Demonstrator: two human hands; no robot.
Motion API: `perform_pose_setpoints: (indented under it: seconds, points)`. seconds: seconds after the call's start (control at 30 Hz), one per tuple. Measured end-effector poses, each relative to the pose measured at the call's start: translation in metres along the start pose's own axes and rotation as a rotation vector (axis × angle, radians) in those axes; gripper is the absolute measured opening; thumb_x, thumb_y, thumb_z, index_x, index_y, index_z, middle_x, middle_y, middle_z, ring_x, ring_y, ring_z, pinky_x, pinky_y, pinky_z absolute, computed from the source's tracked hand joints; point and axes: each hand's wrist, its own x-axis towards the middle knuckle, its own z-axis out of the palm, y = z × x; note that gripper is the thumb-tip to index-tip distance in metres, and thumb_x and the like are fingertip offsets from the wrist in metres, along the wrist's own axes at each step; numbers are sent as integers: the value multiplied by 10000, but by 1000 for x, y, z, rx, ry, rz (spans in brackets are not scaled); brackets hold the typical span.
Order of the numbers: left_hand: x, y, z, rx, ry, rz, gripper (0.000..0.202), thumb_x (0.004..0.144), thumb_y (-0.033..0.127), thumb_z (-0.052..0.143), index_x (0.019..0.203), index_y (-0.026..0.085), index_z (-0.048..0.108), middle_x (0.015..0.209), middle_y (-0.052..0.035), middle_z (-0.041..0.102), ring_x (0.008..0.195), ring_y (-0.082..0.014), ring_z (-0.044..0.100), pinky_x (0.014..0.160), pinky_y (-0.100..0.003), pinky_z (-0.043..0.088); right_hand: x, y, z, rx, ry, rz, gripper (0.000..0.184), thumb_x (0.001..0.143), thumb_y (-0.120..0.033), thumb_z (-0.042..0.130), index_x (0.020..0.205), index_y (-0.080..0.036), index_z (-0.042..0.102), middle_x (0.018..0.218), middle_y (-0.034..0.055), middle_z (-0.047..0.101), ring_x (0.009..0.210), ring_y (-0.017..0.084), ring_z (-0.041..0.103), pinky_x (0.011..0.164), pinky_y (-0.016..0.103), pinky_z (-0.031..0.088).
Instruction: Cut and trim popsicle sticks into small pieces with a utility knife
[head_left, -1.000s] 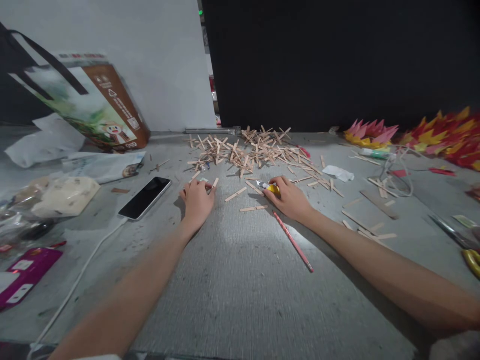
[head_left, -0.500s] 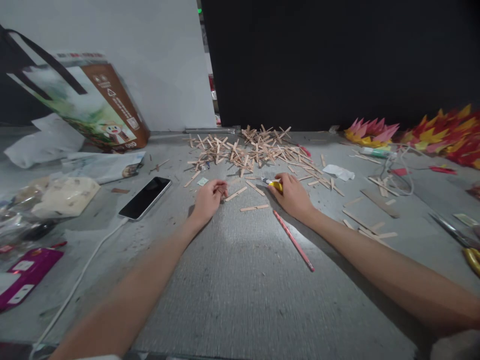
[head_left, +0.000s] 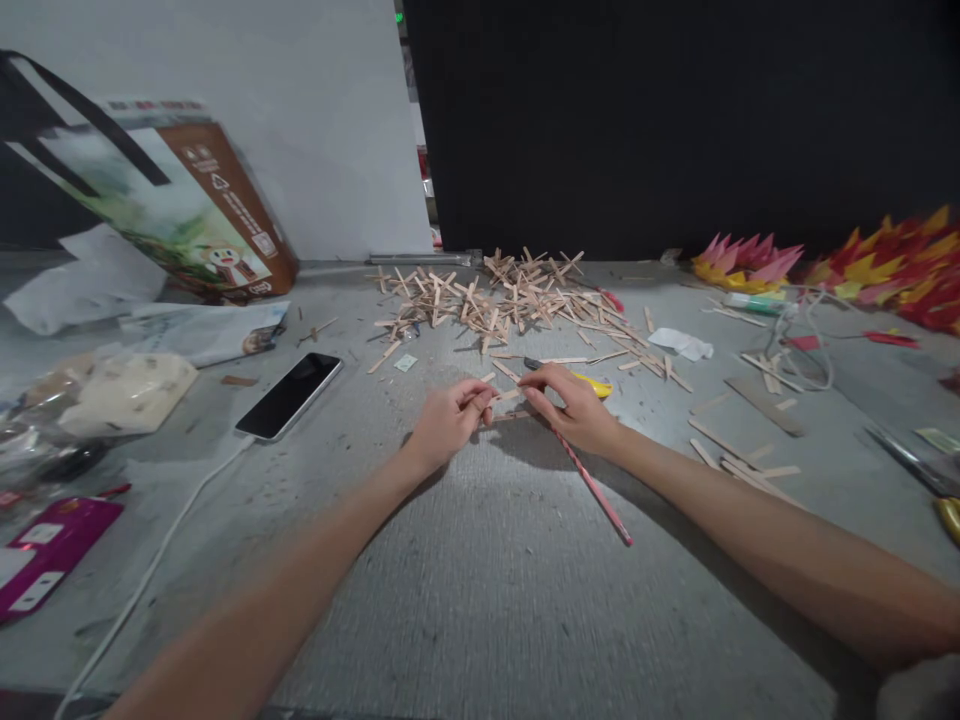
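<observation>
My left hand is closed, thumb against fingers, on one end of a short wooden craft stick just above the table. My right hand pinches near the stick's other end, its fingertips partly hiding it. Behind my right hand lies a yellow utility knife, partly covered by the fingers. More loose craft sticks lie under and beyond both hands. A pink patterned pencil slants across the table below my right hand.
A heap of crossed craft sticks spreads at the back. To the left are a phone on a white cable and a paper bag. Scissors, loose sticks and folded-paper pieces lie to the right.
My right hand has let go of the yellow utility knife, which now lies on the table. Both hands have come together at a craft stick, the left moving right and nearer.
</observation>
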Motion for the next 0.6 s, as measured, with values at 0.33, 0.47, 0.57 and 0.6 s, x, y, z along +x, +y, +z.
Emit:
perform_pose_setpoints:
  seconds: [0.33,0.47,0.57,0.6]
  points:
    - [-6,9,7,-57,-39,-18,293,994,467,586,917,192,648,615,30,582,550,-116,491,576,-260,362,-3,1,2,49,-9,101,213,1090,-397,532,1020,-233,648,902,53,706,848,209,667,789,352,516]
    - [-4,12,6,-135,-70,-67,289,963,476,621,901,195,639,580,30,596,542,-122,513,607,-264,403,-3,0,3,50,4,119,224,1084,-412,534,995,-234,637,855,39,692,807,201,652,763,335,502]
    - [-1,12,4,-267,-136,-123,297,947,484,635,895,192,647,606,2,649,566,-133,555,636,-270,443,-2,-2,2,72,11,107,234,1083,-411,534,972,-229,631,831,33,682,774,193,638,745,324,487]
    - [-1,12,2,-306,-168,-136,300,943,484,642,884,190,649,633,-11,671,587,-137,574,649,-271,454,-2,-2,1,81,5,99,244,1084,-412,530,960,-227,629,826,33,679,763,190,633,738,321,482]
